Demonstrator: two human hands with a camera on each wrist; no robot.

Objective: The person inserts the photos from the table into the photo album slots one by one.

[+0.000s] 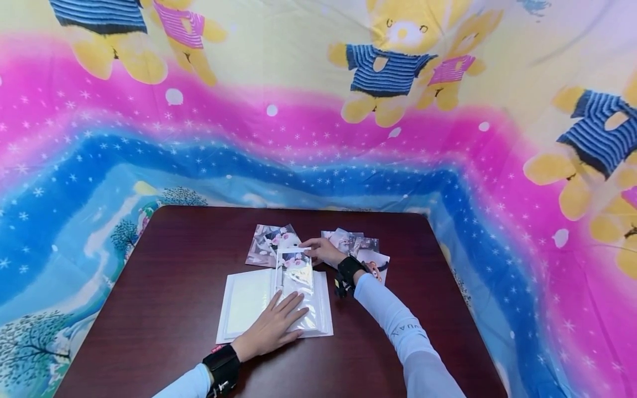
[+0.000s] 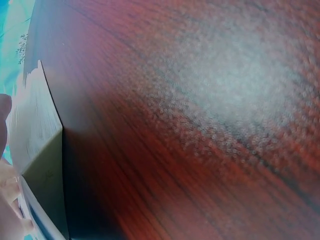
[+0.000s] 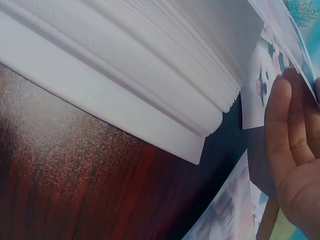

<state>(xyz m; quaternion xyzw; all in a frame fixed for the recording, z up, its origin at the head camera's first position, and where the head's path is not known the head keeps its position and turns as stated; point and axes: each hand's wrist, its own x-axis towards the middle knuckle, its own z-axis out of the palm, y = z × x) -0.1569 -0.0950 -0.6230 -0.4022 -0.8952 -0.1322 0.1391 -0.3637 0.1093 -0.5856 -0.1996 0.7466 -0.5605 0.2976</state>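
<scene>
A white photo album [image 1: 244, 304] lies spread on the table, its thick stack of pages [image 3: 165, 55] showing edge-on in the right wrist view. My left hand [image 1: 271, 326] rests with fingers spread on the lower part of the right-hand page. Over that page's upper part, a white-bordered photo [image 1: 296, 258] with pink flowers sticks out past the album's far edge, its lower part under shiny clear film. My right hand [image 1: 325, 252] pinches this photo by its upper right edge, fingers behind it in the right wrist view.
Loose photos [image 1: 261, 246] lie behind the album, and several more photos [image 1: 373, 257] overlap to the right, beside and under the right wrist. The dark wooden table [image 1: 169, 287] meets a patterned cloth [image 1: 298, 138] hanging at its back and sides.
</scene>
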